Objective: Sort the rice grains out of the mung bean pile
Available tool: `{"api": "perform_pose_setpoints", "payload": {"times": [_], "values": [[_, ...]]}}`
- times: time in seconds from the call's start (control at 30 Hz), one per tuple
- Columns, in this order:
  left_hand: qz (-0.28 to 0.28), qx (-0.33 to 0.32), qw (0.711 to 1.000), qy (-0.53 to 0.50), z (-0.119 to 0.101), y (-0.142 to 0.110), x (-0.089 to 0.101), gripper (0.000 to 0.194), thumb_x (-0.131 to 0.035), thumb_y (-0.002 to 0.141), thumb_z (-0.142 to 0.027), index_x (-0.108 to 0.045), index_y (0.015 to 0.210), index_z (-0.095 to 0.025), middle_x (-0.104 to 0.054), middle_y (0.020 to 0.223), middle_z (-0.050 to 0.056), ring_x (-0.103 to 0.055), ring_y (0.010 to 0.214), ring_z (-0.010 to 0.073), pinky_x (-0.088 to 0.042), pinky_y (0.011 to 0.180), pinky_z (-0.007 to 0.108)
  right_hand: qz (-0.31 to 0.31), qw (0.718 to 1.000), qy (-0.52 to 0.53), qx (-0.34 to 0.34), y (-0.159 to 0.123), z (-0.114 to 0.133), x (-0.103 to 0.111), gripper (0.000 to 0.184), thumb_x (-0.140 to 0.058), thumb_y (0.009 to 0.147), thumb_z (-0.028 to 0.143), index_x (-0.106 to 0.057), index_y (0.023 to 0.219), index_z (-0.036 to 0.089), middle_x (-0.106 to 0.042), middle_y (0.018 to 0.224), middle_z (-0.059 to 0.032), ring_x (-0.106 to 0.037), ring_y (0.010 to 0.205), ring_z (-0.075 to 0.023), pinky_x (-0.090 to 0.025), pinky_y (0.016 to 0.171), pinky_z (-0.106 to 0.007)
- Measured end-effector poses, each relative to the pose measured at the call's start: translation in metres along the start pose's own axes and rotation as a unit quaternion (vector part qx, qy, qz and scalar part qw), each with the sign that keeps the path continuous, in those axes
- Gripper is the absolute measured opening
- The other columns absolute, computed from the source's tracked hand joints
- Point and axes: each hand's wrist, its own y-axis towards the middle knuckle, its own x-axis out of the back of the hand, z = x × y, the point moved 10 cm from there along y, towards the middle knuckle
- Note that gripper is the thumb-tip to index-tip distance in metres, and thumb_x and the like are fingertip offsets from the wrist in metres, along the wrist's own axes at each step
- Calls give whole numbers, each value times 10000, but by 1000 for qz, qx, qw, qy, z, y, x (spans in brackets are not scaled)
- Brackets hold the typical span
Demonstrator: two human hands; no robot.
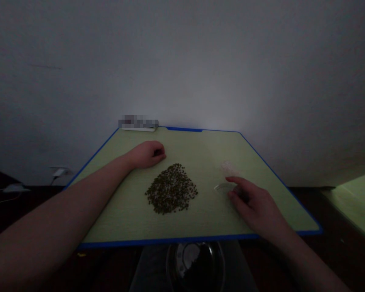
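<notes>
While the left hand (pixel 150 154) rests loosely curled on the table (pixel 109 219), thumb beside the bent fingers and nothing visible in its grasp, the right hand (pixel 251 202) is half open, thumb and forefinger parted. Between these two digits runs a clear curved rim (pixel 220 186) (its remainder hidden by the hand); whether it is gripped or merely touched cannot be told.

Principal item: one heap of small greenish-brown grains (pixel 172 190), loosely spread, on the tabletop between the two hands, nearer the left. Second item: a thin patch of whitish bits (pixel 228 167), just beyond the right forefinger.

Lettering: the white object (pixel 139 129) at the table's far left corner is masked by coarse blocks; any label there is unreadable.

Surroundings: blue edging round the table; a metal bowl (pixel 194 265) on the person's lap, partly dark inside, contents uncertain, its far side cut off by the table edge; a white plug (pixel 60 172) at the wall, left. Obstructions: the left forearm crosses the table's left edge, the right wrist its front edge.
</notes>
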Motion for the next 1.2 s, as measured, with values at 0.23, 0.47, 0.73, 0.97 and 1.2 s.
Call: {"api": "perform_pose_setpoints", "payload": {"times": [0.23,0.47,0.73,0.97,1.2], "values": [[3,4,1000,6,1,0,-1,271,-491,800,-410,-602,774,-164,-584,691,24,-480,604,126,-345,575,263,83,996,38,18,-14,46,-40,354,-478,853,258,-648,1152,173,-699,736,-45,-619,625,-177,-462,592,-306],[1,-2,1000,3,0,0,0,255,-496,803,-394,-599,767,-164,-574,689,21,-469,600,118,-343,580,259,30,1000,-2,-4,3,32,-28,355,-477,840,255,-661,1125,152,-725,850,-84,-649,696,-196,-482,650,-322],[3,0,1000,3,-1,0,0,248,-497,804,-389,-599,769,-166,-578,690,24,-472,604,119,-342,579,261,18,1000,6,-16,2,11,-18,332,-486,853,309,-659,1099,169,-678,716,-38,-587,571,-166,-435,543,-287],[3,2,1000,3,1,0,0,254,-497,800,-397,-599,769,-166,-579,692,23,-471,600,119,-343,575,259,31,999,4,-4,4,23,-29,359,-466,866,308,-649,1139,162,-693,752,-59,-602,608,-180,-443,569,-304],[1,-1,1000,4,0,0,0,251,-497,801,-392,-599,768,-165,-579,693,21,-472,605,116,-347,577,255,-10,1000,-17,-20,7,14,-15,341,-481,844,284,-661,1104,156,-722,845,-76,-639,673,-188,-465,599,-305]]}}
